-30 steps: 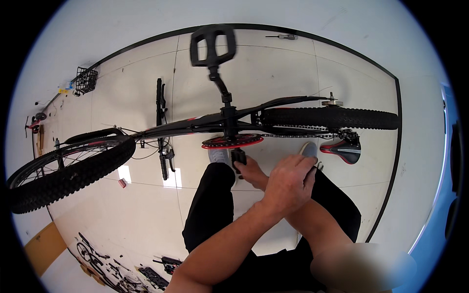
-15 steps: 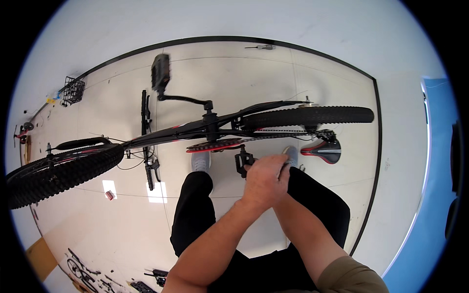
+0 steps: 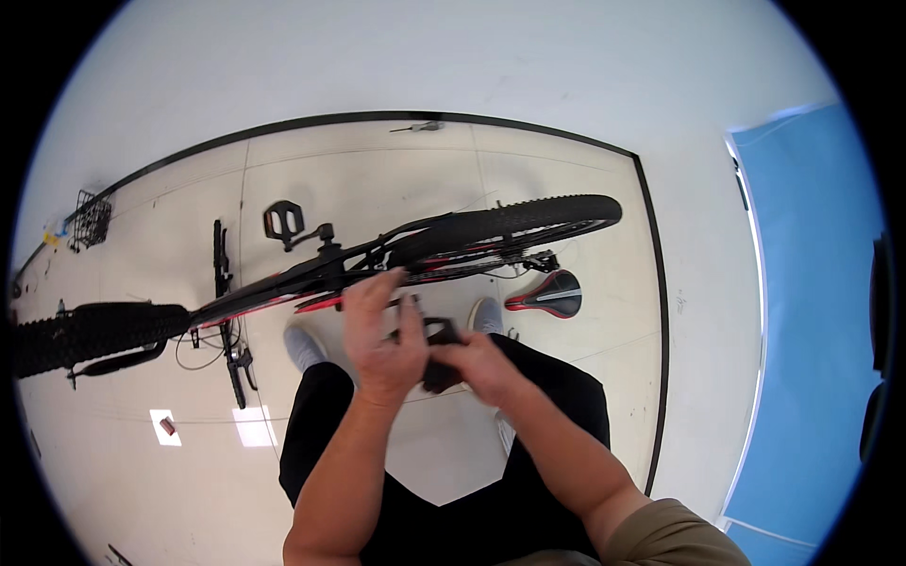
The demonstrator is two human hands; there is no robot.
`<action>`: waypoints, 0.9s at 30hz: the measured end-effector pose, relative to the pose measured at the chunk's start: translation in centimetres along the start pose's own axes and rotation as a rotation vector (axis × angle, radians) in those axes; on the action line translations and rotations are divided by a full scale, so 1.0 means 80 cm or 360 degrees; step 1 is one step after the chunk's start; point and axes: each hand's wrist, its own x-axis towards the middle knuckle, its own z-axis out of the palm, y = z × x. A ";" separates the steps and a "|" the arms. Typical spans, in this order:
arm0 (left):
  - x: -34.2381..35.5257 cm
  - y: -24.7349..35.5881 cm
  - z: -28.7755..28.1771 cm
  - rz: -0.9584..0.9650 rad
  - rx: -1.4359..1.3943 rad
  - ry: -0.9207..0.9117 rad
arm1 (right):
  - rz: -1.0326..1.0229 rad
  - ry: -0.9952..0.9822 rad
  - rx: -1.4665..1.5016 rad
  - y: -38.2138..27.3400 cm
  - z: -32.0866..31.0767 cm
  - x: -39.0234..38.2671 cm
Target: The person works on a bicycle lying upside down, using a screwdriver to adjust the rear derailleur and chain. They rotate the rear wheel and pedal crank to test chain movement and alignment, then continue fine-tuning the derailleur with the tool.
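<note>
A black bicycle frame (image 3: 274, 291) with red accents extends across in front of me, knobby tyres at both ends. My right hand (image 3: 486, 366) is closed on a black pedal (image 3: 440, 332) on the near side, beside the crank. Just left of it, my left hand (image 3: 380, 347) is raised with fingers apart, near the crank and red chainring (image 3: 316, 304); nothing shows in its grasp, though motion blurs it. A second black pedal (image 3: 283, 223) sits on the far crank arm.
The handlebar (image 3: 226, 325) lies beneath the frame at left; the black and red saddle (image 3: 557, 296) is at right. A wire basket (image 3: 92, 222) stands far left. A screwdriver-like tool (image 3: 420, 126) lies by the back wall. My shoes (image 3: 304, 347) are below the frame.
My hands, earlier together at the near pedal, have separated; the left is now left of the right. The far pedal has turned with its crank. The view has shifted, moving the scene leftward.
</note>
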 end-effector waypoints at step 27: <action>0.044 -0.059 -0.093 -0.0814 -0.0054 0.0352 | -0.0162 0.0675 -0.0990 0.266 -0.003 0.305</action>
